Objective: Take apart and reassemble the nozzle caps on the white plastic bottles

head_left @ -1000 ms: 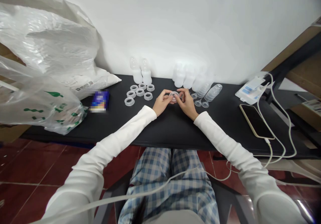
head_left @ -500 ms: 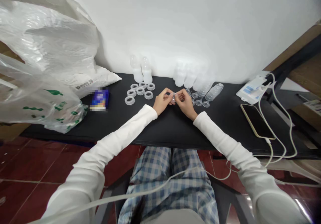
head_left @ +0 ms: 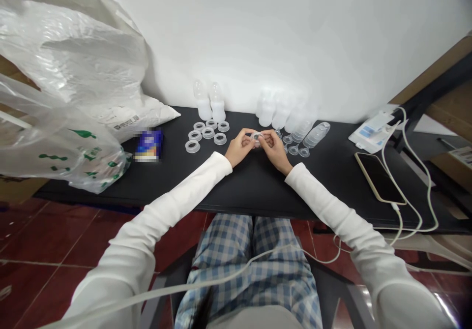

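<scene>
My left hand (head_left: 238,149) and my right hand (head_left: 275,150) meet above the black table, pinching one translucent bottle collar (head_left: 257,135) between their fingers. A clear nipple seems to sit in it, though the fingers hide much of it. Several loose bottle collars (head_left: 208,133) lie left of my left hand. Close by my right hand are several clear bottle nipples (head_left: 293,150), partly hidden behind it. Stacked clear caps (head_left: 317,134) lean beyond them. Two capped baby bottles (head_left: 218,107) stand upright at the wall, and frosted bottles (head_left: 266,110) stand in rows farther right.
White plastic bags (head_left: 73,73) fill the left end of the table (head_left: 236,191), beside a blue packet (head_left: 149,145). On the right lie a phone (head_left: 379,178) with a white cable (head_left: 427,181) and a white-and-blue package (head_left: 371,131). A cable crosses my lap.
The collar is tilted differently, its ring opening now showing more toward me. Both hands stay close together on it, fingers slightly shifted. The view has moved slightly.
</scene>
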A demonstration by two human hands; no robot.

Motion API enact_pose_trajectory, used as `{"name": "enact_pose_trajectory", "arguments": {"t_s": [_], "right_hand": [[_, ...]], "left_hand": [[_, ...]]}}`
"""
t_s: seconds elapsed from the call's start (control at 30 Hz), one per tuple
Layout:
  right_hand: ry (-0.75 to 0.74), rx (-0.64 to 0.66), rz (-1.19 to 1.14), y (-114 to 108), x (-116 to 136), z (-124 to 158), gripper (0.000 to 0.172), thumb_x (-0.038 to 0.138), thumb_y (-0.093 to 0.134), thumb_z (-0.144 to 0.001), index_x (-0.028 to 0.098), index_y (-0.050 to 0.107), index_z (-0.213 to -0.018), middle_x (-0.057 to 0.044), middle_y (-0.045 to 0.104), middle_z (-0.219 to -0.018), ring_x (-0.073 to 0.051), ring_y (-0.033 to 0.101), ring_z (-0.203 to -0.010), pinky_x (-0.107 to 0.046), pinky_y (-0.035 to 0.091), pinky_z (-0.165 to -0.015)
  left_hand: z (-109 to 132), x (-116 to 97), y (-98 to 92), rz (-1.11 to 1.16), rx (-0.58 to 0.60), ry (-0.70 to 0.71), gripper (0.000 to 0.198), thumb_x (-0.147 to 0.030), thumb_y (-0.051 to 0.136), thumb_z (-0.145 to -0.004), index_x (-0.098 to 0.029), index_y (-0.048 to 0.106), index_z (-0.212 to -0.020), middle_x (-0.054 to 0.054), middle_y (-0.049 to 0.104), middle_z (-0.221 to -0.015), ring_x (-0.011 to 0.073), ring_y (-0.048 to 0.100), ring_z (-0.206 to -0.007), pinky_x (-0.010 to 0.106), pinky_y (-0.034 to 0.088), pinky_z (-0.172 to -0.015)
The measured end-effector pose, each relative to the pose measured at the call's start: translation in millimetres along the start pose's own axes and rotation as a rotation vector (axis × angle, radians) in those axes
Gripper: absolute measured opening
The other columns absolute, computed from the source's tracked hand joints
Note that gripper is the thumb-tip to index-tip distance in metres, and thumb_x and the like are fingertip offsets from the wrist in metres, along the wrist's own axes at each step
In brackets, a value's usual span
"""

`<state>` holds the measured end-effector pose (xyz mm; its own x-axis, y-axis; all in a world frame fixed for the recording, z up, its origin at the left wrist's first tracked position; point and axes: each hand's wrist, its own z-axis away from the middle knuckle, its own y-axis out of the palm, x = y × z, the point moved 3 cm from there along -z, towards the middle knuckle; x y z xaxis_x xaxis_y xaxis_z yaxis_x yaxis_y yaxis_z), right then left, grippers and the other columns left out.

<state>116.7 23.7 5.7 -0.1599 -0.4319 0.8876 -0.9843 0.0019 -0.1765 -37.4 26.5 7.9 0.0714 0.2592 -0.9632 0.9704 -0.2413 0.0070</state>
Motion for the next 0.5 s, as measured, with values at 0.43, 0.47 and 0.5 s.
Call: {"name": "enact_pose_trajectory", "arguments": {"t_s": [0.43,0.47,0.5], "right_hand": [[-0.100,-0.006,0.175,2,12,3,0.034,0.055,0.066,-0.088,0.024,0.050,-0.087,0.003,0.056,-0.072,-0.014,0.054,-0.065,-0.031,0.047,-0.064],[-0.106,-0.008,0.184,2,13,3,0.034,0.054,0.065,-0.089,0.024,0.049,-0.086,0.003,0.056,-0.072,-0.014,0.053,-0.064,-0.031,0.047,-0.063],[-0.111,-0.013,0.192,3,14,3,0.034,0.054,0.065,-0.089,0.024,0.048,-0.085,0.003,0.055,-0.071,-0.013,0.052,-0.063,-0.031,0.046,-0.062]], "left_hand": [[2,-4,4.0,-0.047,-0.097,-0.088,0.028,-0.005,0.066,-0.078,-0.021,0.047,-0.091,-0.008,0.066,-0.065,0.0090,0.069,-0.061,0.021,0.053,-0.065],[3,-6,4.6,-0.060,-0.099,-0.091,0.028,-0.006,0.066,-0.078,-0.021,0.047,-0.090,-0.008,0.066,-0.065,0.0092,0.069,-0.061,0.021,0.053,-0.065],[3,-7,5.3,-0.074,-0.098,-0.093,0.028,-0.006,0.066,-0.078,-0.022,0.046,-0.090,-0.009,0.066,-0.065,0.0094,0.069,-0.060,0.021,0.053,-0.064]]}}
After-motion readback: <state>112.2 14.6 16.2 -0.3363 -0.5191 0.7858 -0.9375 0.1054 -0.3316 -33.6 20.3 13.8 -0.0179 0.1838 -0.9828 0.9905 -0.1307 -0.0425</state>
